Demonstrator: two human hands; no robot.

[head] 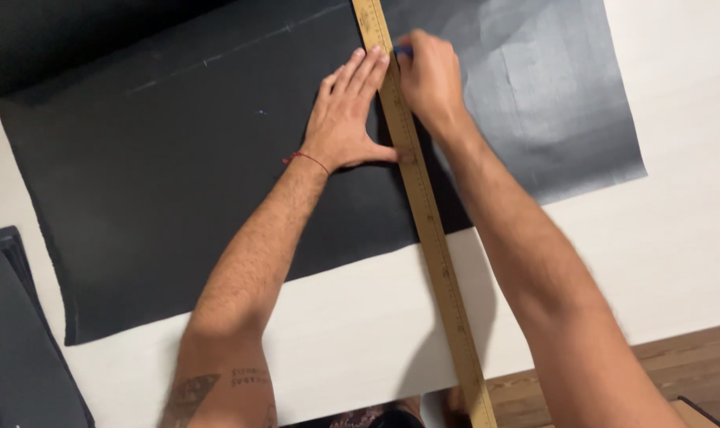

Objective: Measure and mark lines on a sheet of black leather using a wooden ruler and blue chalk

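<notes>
A large black sheet lies flat on a white table. A long wooden ruler runs across the sheet from the far edge to past the table's near edge. My left hand presses flat on the sheet with fingers apart, thumb against the ruler's left side; a thin red thread circles its wrist. My right hand is closed on a small blue marker, its tip at the ruler's right edge near the far end. Faint chalk lines cross the sheet's far part.
A stack of dark sheets rests at the table's left front corner. Brown wooden floor shows beyond the table's near right edge. The sheet's right part looks lighter grey and shiny.
</notes>
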